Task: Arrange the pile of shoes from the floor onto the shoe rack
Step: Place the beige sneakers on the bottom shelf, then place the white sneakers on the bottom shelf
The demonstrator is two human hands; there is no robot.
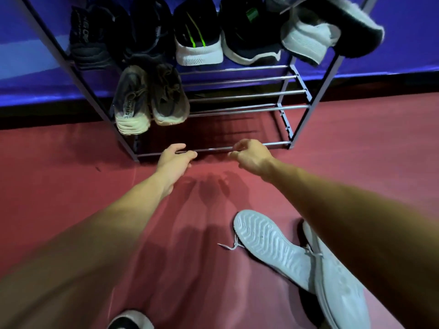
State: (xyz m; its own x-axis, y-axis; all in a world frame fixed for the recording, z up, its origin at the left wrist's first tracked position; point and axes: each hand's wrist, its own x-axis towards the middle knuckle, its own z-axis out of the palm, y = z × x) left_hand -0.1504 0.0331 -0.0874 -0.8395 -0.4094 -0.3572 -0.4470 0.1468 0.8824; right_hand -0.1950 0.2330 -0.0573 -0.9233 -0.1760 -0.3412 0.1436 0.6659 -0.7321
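In the upper half of the frame, rack: dark-framed shoe rack with silver metal rods (249, 95), standing on the red floor (59, 174) against a blue wall.
Top visible tier: black sneakers (95, 36) at left, black shoe with white sole and green stripe (197, 39) in the middle, dark shoe with white sole (249, 36) beside it, grey-and-black fuzzy slippers (316, 32) at upper right.
Middle tier: worn beige sneaker pair (133, 98) at its left end, toes forward.
Lowest front rod (213, 149): just behind both hands.
Left hand (174, 157): centre of frame, fingers loosely curled, holding nothing; touching the rod or not, cannot tell.
Right hand (251, 155): right of centre, fingers loosely bent, holding nothing, close to the same rod.
Lower right of the frame: white lace-up sneaker (268, 245) sole-up on the floor, a second white sneaker (339, 293) lying across its heel.
Bottom edge: black-and-white shoe (130, 320), partly cut off.
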